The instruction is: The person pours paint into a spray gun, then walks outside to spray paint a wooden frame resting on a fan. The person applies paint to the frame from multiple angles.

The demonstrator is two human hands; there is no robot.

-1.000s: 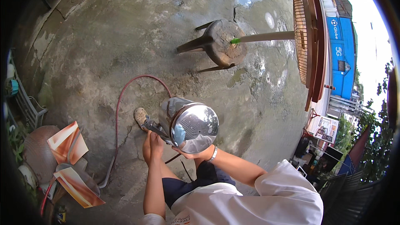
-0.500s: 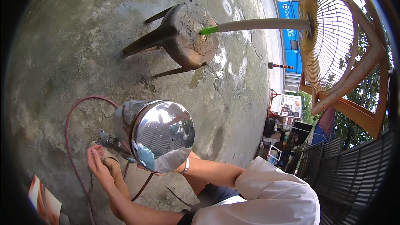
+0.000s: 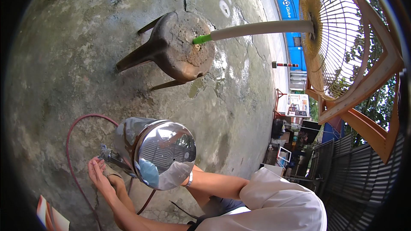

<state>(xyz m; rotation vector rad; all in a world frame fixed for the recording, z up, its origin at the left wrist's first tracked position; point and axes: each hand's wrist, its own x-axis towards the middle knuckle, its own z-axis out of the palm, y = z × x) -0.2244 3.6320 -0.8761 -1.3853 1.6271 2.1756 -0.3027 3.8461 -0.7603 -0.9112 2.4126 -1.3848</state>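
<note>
A spray gun with a shiny metal cup (image 3: pixel 165 154) is held out in front of me, its flat round end toward the view. Brown drips run down the side of the cup. My right hand (image 3: pixel 185 182) reaches behind the cup and supports the spray gun; its fingers are hidden, and a metal band circles the wrist. My left hand (image 3: pixel 99 174) is closed, fingertips pinched at the end of the gun's metal nozzle (image 3: pixel 112 156). What lies between those fingertips is too small to make out.
A reddish hose (image 3: pixel 68 145) loops over the concrete floor. Beyond stands a worn brown stool (image 3: pixel 165 53), a pale pole (image 3: pixel 261 28) with a green end touching its seat. At right are a round woven cane panel (image 3: pixel 314 42), a wooden frame (image 3: pixel 370 132) and corrugated metal sheeting (image 3: pixel 364 179).
The view has shifted, so the spray gun and hands sit slightly lower, and the stool lower and further left. Both hands keep about the same hold on the spray gun.
</note>
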